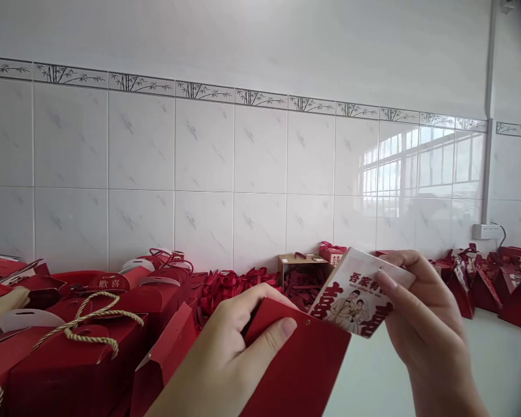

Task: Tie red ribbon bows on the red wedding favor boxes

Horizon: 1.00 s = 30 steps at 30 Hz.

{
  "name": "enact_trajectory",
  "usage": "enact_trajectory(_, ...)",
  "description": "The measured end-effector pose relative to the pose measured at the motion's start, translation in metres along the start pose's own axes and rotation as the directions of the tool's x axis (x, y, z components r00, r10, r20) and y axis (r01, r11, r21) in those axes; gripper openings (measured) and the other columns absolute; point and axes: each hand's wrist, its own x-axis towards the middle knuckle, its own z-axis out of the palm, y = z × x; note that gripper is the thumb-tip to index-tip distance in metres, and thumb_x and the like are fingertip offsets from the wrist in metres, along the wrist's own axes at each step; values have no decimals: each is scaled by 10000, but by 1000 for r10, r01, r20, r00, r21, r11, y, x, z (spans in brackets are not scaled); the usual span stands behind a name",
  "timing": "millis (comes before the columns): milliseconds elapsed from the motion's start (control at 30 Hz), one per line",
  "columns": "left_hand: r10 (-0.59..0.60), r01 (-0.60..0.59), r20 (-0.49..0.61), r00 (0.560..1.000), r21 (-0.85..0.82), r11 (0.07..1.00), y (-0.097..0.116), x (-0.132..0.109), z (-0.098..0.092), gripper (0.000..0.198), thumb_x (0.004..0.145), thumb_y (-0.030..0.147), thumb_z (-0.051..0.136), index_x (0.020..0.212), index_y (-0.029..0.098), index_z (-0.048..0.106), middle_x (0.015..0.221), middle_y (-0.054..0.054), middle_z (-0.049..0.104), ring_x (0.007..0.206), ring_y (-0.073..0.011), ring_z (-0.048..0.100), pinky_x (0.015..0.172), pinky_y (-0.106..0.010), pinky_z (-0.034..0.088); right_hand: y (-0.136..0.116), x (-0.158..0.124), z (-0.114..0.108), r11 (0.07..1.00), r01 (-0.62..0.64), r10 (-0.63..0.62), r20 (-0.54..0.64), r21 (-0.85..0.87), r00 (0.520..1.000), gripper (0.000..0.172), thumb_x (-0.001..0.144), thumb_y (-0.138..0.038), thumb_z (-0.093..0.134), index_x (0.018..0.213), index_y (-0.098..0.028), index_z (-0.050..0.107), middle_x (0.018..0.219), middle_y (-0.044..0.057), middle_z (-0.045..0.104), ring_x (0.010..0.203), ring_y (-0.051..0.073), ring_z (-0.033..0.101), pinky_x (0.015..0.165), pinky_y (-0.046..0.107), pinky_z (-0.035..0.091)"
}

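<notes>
A plain red folded card piece (306, 362) with a small hole near its top edge is pinched in my left hand (243, 341), thumb on the front and fingers behind. My right hand (429, 318) grips a white printed card (351, 301) by its right side, thumb on its face. It carries red characters and a drawing of a couple. The printed card is tilted, and its lower edge meets or overlaps the upper edge of the red piece; I cannot tell whether they are joined. The fingers behind both pieces are partly hidden.
Red gift boxes with gold cord (82, 347) crowd the left. Heaped red ribbons (238, 292) and an open cardboard box (301, 260) lie behind my hands. Peaked red boxes (518, 304) stand on the white table (495, 353) at right, by the tiled wall (204, 150).
</notes>
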Motion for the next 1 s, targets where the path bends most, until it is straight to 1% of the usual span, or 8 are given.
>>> enact_trajectory(133,67,-65,-47,997,48,997,-3,1,1,270,785,514,598,848,261,669,688,1,686,540,-147,597,486,-191,446,0,-1,-2,999,39,-38,-80,1,996,117,801,-267,677,860,-240,580,730,0,632,559,119,584,484,217,462)
enact_trajectory(233,78,-73,-51,996,84,994,-8,1,-2,272,788,502,598,878,258,679,649,-2,661,476,-137,554,437,-196,419,-2,-2,-6,998,57,-58,-34,-28,998,118,796,-261,680,872,-247,591,714,8,631,589,141,597,482,225,464)
enact_trajectory(367,152,-153,16,988,120,981,-17,5,-3,244,813,461,595,956,275,665,824,-22,692,726,-191,657,578,-217,506,-5,-7,-1,997,3,0,40,-74,999,117,809,-279,669,891,-258,588,686,5,605,522,126,549,462,234,455)
enact_trajectory(467,217,-217,-76,973,3,976,-17,9,3,238,832,433,594,991,265,651,938,-30,697,891,-205,655,703,-230,529,-5,-13,12,987,-96,106,72,-125,992,133,819,-300,661,896,-258,560,732,7,588,532,118,540,451,223,456)
enact_trajectory(600,167,-224,-223,960,-260,939,-12,15,15,304,853,449,564,1046,225,637,966,-62,702,816,-205,664,641,-251,531,5,-19,33,968,-149,174,109,-203,979,239,827,-335,647,1012,-281,505,816,8,579,595,127,565,487,229,507)
enact_trajectory(700,158,-279,-353,922,-324,904,-11,17,22,305,825,435,613,1037,218,641,954,-60,708,811,-204,664,634,-246,515,14,-24,47,956,-138,173,114,-259,978,240,839,-374,624,1029,-288,506,863,8,580,550,93,513,448,197,477)
enact_trajectory(833,100,-246,-311,945,-475,845,-12,18,29,332,849,467,558,1027,196,628,914,-74,705,779,-216,661,635,-285,514,16,-28,58,955,-194,208,42,-224,977,211,818,-378,646,984,-281,558,700,-27,552,521,94,513,447,189,485)
enact_trajectory(1000,179,-327,-410,894,-326,887,-14,19,35,267,810,439,630,944,211,597,838,-25,670,743,-153,621,687,-240,495,13,-25,57,966,-137,154,62,-217,986,165,777,-306,698,921,-273,624,772,-9,628,616,113,597,502,190,536)
